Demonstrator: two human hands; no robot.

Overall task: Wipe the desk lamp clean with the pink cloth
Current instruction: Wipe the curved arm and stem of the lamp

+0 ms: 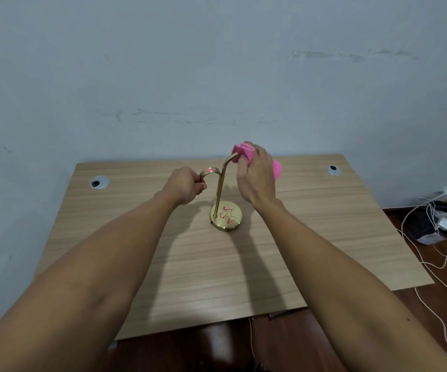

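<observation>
A gold desk lamp stands mid-desk, bare wood all round. The left hand pinches its curved arm; the right hand clutches the pink cloth against the upper arm. Two cable grommets sit near the back edge.

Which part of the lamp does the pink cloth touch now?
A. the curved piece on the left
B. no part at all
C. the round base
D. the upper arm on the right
D: the right hand presses the cloth on the lamp arm's upper right end, while the left hand holds the curved piece.
</observation>
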